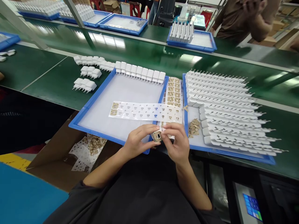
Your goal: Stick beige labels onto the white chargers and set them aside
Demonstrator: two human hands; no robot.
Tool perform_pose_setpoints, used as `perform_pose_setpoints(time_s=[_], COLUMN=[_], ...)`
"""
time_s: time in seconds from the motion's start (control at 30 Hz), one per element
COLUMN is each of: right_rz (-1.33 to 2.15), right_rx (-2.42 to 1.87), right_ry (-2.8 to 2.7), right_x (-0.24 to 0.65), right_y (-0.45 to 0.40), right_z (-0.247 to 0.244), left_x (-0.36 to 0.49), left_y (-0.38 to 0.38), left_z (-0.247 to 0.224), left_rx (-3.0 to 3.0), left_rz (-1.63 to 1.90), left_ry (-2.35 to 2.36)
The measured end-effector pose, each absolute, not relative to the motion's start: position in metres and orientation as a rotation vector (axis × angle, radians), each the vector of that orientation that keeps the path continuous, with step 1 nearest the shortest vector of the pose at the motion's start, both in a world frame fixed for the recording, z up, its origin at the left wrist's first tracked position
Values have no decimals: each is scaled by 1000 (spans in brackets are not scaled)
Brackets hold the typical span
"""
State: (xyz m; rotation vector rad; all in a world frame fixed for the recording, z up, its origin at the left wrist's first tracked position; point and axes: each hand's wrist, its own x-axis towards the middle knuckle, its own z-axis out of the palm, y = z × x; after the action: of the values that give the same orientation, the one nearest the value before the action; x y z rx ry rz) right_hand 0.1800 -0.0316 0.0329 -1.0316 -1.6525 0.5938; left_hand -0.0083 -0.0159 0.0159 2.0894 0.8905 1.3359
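Observation:
Between my hands is a white plug-in charger (pixel 157 136), its end with a dark port and a tan sticker facing me. My left hand (pixel 137 138) grips it from the left, thumb below and fingers above. From the right, the thumb and fingers of my right hand (pixel 175 141) press at the sticker's edge. Just beyond lies a mostly peeled sticker strip (pixel 144 111), with two tan stickers at its left end. It spans the left blue tray (pixel 93 109) and a stack of sticker sheets (pixel 174 90). A row of chargers (pixel 140 72) lines that tray's far edge.
On the right, a blue tray (pixel 224 151) holds rows of chargers (pixel 221 102) and a pile of tan scraps (pixel 194 127). More chargers (pixel 85 84) lie left on the green bench. A cardboard box (pixel 53 155) with waste sits below. Across the line stands a person (pixel 245 21).

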Motion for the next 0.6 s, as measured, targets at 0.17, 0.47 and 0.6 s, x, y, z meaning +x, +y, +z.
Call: perform_pose_setpoints(time_s=[0.17, 0.47, 0.6], right_rz=[490, -208, -189], right_rx=[-977, -1746, -1670], right_ry=[-1505, -1605, -1595], right_x=[204, 271, 272], right_y=[-36, 11, 9], right_z=[28, -10, -18], left_x=[-18, -58, -103], left_y=[-13, 31, 112], left_z=[13, 30, 44], left_rx=[1916, 2103, 2056], left_rz=[1216, 939, 771], left_ry=[1011, 1266, 1608])
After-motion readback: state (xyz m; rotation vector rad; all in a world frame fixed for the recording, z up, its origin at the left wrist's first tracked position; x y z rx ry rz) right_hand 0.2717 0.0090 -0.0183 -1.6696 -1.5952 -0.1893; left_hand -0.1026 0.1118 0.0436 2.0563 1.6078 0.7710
